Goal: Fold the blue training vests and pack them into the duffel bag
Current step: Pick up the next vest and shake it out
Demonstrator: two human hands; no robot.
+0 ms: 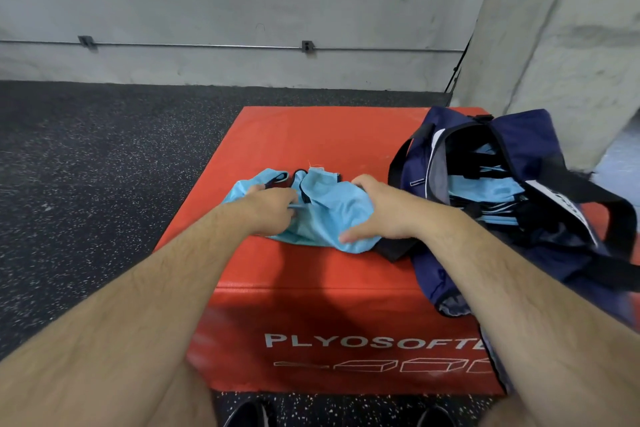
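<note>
**On the box top: one vest left to fold**

On the red plyo box (311, 135), your light blue vest (332, 215) lies crumpled, thin and slippery-looking, with dark-trimmed armholes at its far edge. Your left hand (273, 208) pinches a fold near its middle; your right hand (384, 211) presses flat on its right side, fingers spread. Just beside it, the navy duffel bag (519, 204) gapes open, folded blue vests already stacked inside. By the look of it, this may be the last one: fold, then pack.
</note>
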